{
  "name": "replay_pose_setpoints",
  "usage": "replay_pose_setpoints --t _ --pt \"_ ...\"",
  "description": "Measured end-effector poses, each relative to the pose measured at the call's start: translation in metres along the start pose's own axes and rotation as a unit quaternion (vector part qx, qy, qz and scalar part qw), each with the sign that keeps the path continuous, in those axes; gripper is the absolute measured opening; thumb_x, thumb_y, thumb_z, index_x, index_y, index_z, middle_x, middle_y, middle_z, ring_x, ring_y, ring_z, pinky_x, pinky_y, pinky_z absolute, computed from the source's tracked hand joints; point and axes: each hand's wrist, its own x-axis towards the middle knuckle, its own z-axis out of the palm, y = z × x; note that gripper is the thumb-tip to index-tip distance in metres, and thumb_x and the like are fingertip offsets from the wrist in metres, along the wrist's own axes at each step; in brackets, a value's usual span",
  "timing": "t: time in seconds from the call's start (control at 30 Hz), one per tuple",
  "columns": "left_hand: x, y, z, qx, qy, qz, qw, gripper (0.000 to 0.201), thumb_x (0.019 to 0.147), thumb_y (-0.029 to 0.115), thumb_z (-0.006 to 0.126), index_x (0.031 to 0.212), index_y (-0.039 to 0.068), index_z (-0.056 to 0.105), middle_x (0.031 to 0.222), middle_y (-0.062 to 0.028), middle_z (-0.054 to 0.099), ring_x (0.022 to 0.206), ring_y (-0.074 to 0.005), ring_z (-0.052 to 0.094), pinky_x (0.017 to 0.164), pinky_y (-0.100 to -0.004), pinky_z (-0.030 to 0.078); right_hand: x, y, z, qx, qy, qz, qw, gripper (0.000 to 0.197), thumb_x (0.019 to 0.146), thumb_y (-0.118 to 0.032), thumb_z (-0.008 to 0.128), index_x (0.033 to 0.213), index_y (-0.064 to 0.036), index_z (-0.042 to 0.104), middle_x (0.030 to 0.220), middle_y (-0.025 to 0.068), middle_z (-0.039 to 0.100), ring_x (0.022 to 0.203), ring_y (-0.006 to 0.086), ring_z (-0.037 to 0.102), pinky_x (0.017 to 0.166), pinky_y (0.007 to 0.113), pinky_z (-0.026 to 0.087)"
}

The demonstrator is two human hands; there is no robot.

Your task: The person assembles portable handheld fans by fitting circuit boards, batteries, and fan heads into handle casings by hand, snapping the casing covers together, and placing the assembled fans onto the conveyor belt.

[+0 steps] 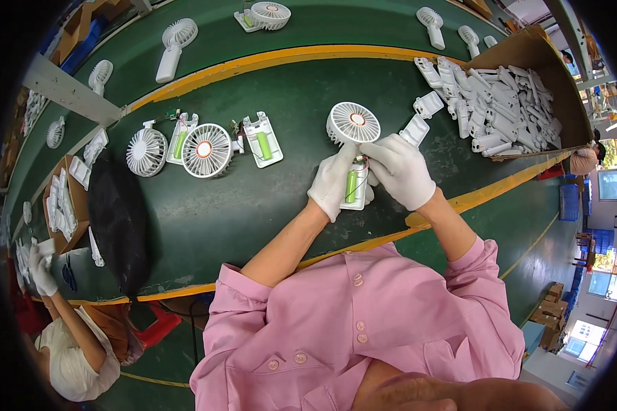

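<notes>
Both my hands wear white gloves and meet at a small white handheld fan (353,123) in front of me. Its round grille faces up, and its handle lies open with a green battery (351,186) and thin wires showing. My left hand (332,181) wraps round the handle's left side. My right hand (399,168) pinches at the wires just below the fan head; what its fingertips hold is too small to make out. On the left of the bench lie two more opened fans (208,151) (147,151) with green batteries in their handle shells (262,140).
A cardboard box (576,103) heaped with white handle covers (500,113) stands at the right, some spilling onto the green bench (267,205). A black bag (118,226) lies left. Finished-looking fans (178,48) sit beyond the yellow edge. At far left a co-worker's gloved hand (42,270) holds a white part.
</notes>
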Motion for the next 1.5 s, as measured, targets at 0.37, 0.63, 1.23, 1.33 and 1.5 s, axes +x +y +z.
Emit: replay_pose_setpoints --t 0.37,0.63,1.23,1.33,1.5 --pt "0.002 -0.004 0.002 0.058 0.055 0.02 0.997 0.047 0.096 0.044 0.04 0.095 0.001 0.058 0.072 -0.0094 0.062 0.056 -0.0169 0.061 0.051 -0.0282 0.049 -0.005 -0.016 0.002 -0.124 -0.02 -0.008 0.992 0.027 0.072 -0.001 0.061 0.099 -0.0048 0.062 0.083 0.0077 0.057 0.078 0.0263 0.055 0.07 0.037 0.046" --pt "0.002 -0.011 0.005 0.074 -0.082 0.047 0.993 0.016 0.082 0.012 0.064 0.093 0.004 0.055 0.076 -0.0038 0.06 0.058 -0.0123 0.059 0.051 -0.0268 0.048 -0.01 0.005 -0.005 -0.069 -0.075 -0.039 0.994 0.033 0.072 -0.005 0.06 0.104 -0.007 0.062 0.091 0.0065 0.058 0.083 0.0249 0.056 0.074 0.035 0.047" --pt "0.015 -0.028 -0.003 0.162 -0.014 0.096 0.982 0.039 0.076 0.006 0.066 0.111 0.001 0.049 0.095 -0.0079 0.062 0.089 -0.0152 0.062 0.076 -0.0309 0.052 -0.001 0.009 0.0 -0.171 -0.088 -0.122 0.974 0.039 0.072 -0.015 0.06 0.11 -0.0066 0.059 0.085 0.0034 0.05 0.084 0.0213 0.053 0.074 0.034 0.043" --pt "0.009 -0.015 -0.004 -0.028 -0.109 0.054 0.992 0.037 0.083 0.011 0.061 0.117 0.002 0.048 0.096 -0.0086 0.061 0.087 -0.0159 0.063 0.075 -0.0319 0.055 0.005 0.01 -0.004 -0.143 -0.112 -0.105 0.978 0.039 0.069 -0.014 0.065 0.108 -0.0117 0.06 0.086 0.0021 0.052 0.087 0.0221 0.054 0.077 0.035 0.044" --pt "0.005 -0.012 -0.002 -0.135 -0.111 0.019 0.984 0.042 0.094 0.033 0.053 0.122 0.002 0.047 0.096 -0.0101 0.062 0.078 -0.0191 0.066 0.07 -0.0313 0.057 0.011 0.01 -0.002 -0.097 -0.092 -0.042 0.99 0.052 0.071 -0.012 0.067 0.121 -0.0082 0.052 0.085 0.0064 0.057 0.082 0.0262 0.057 0.073 0.038 0.046"
